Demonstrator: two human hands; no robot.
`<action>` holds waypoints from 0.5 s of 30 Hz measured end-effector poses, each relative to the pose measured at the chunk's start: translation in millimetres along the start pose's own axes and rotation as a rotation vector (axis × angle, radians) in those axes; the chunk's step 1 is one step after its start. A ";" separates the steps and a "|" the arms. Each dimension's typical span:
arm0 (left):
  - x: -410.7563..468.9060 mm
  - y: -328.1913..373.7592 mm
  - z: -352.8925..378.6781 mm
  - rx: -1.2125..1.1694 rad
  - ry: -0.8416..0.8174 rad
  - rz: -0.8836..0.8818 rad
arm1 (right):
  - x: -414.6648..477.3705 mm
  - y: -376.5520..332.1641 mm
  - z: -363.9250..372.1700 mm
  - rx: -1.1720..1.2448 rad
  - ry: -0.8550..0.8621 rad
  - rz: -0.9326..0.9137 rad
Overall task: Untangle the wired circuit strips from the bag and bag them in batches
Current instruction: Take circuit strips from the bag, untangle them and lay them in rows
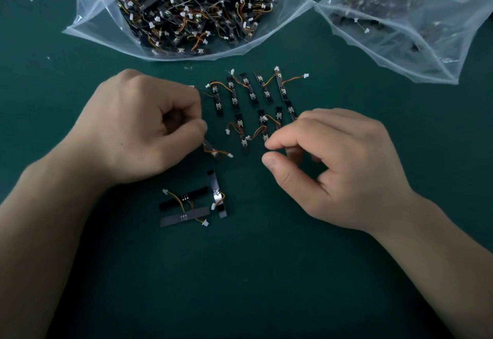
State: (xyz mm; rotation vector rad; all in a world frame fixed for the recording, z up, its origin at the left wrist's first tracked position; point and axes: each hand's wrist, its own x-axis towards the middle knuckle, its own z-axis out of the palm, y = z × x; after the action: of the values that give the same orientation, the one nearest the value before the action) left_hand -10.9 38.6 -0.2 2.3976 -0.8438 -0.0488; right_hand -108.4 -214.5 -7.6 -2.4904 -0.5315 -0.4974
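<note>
plastic source bag (90,18) at the far edge of the worktop (266,272) is sitting nearly full; i am judging the job early. untangled strips (250,93) are lying mid-worktop, unbagged. left hand (138,125) is pinching one strip (213,150); right hand (328,168) is hovering, thumb and forefinger apart.

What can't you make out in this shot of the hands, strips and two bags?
Head view:
- Held strip: motion-blurred; its upper end is hidden inside the left hand.
- Right bag: cloudy plastic veils its contents; the frame edge cuts it.
- Left bag: top cut off; tangled strips uncountable.
- Right hand: covers the lower end of a laid-out strip.
</note>
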 end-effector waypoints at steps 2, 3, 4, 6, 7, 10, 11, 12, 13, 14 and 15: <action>-1.0 2.6 2.2 0.010 0.032 -0.010 | 0.4 -0.2 0.6 -0.003 0.003 -0.003; -1.1 3.4 3.0 0.002 0.049 -0.012 | 0.5 -0.3 0.9 -0.003 0.005 -0.004; -1.0 3.8 3.3 -0.015 0.065 -0.010 | 0.4 -0.3 1.0 -0.002 0.006 -0.004; -1.4 3.0 1.8 -0.042 0.073 0.004 | -0.1 -0.3 1.3 0.002 0.008 -0.005; -1.8 2.9 0.8 -0.038 0.058 0.010 | -0.2 -0.1 1.3 0.003 0.010 -0.004; -3.8 4.2 -0.1 0.052 -0.007 0.014 | -0.5 0.7 1.3 0.011 0.013 -0.004; -4.2 4.7 0.0 0.074 -0.020 0.012 | -0.4 0.9 1.5 0.016 0.012 -0.002; -4.1 5.1 0.2 0.080 -0.029 0.009 | -0.2 1.2 1.6 0.021 0.011 0.003; -3.8 5.0 0.3 0.076 -0.034 0.008 | 0.0 1.4 1.7 0.025 0.011 0.009; -3.3 4.6 0.1 0.068 -0.035 0.007 | 0.3 1.7 1.5 0.029 0.013 0.016; -3.0 4.0 0.0 0.059 -0.034 0.005 | 0.5 2.1 1.2 0.032 0.016 0.023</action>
State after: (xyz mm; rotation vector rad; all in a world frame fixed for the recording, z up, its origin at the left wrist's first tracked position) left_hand -15.6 37.9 1.5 2.4561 -0.8781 -0.0637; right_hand -106.6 -215.3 -9.2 -2.4569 -0.4998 -0.4954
